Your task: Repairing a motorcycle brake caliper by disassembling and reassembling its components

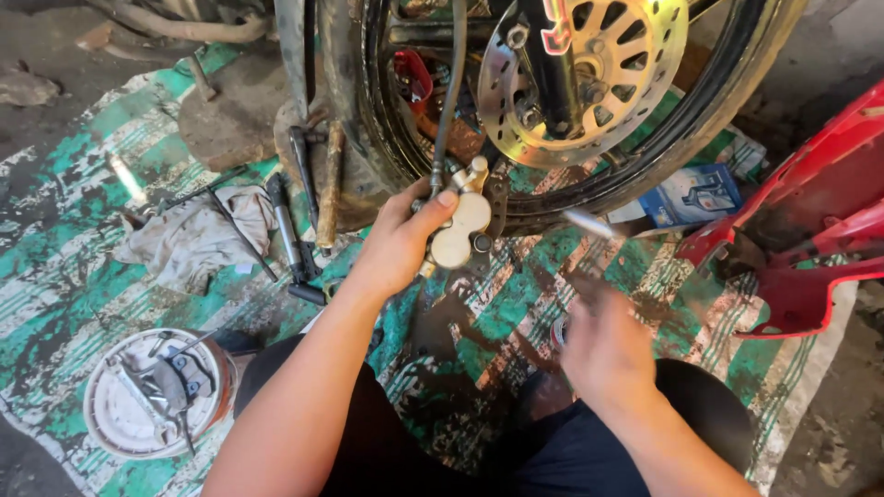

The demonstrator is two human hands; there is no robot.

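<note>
Here, head view only. Left hand [398, 247] closed around a pale metal brake caliper [462, 225], thumb on its top, held just below the motorcycle wheel [589, 175] and near the gold slotted brake disc [589, 78]; a grey hose [447, 101] runs up from the caliper. Right hand [603, 350] blurred, lower right, pinching a thin silver tool [589, 223] (grip loosely closed; the tool's kind I cannot tell).

Risks, as I judge them: the caliper hangs on one hand and the hose, so a slip could strain or kink the hose; grit from the dirty green-striped mat [83, 276] could foul the caliper.

Count: one wheel, one disc, one caliper, one rag [198, 239], one white bowl of small parts [152, 391], one blue box [691, 195], red body panels [810, 230] at right, number unclear.
</note>
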